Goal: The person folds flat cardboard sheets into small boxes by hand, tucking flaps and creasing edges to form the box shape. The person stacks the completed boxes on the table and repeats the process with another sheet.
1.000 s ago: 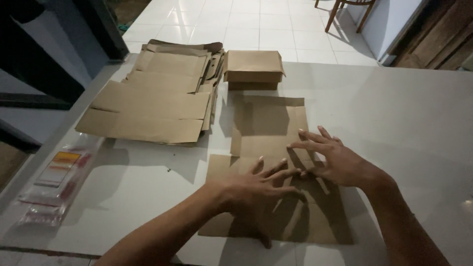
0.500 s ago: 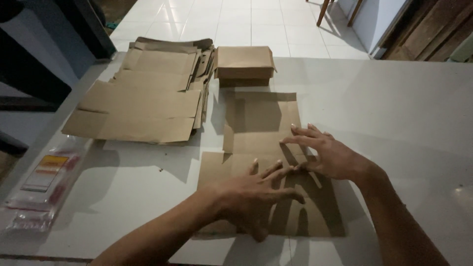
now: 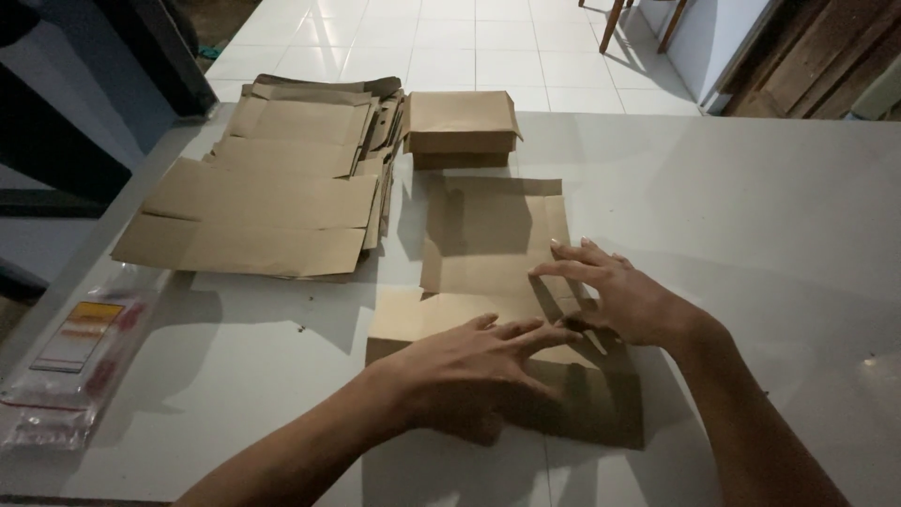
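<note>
A flat brown cardboard box blank [image 3: 488, 244] lies on the white table [image 3: 751, 216] in front of me. My left hand [image 3: 469, 371] presses flat on its near part, fingers spread and pointing right. My right hand [image 3: 615, 291] rests on the blank's right side, fingers spread and pointing left toward a fold. Both palms cover the near middle of the cardboard.
A stack of flat cardboard blanks [image 3: 272, 197] lies at the left. One folded-up cardboard box [image 3: 460, 127] stands behind the blank. Clear plastic packets [image 3: 70, 361] with red and yellow labels sit at the table's near left edge. Tiled floor lies beyond.
Both hands have kept pressing on the blank with only slight shifts; the left hand slid a little to the right. The view moved slightly.
</note>
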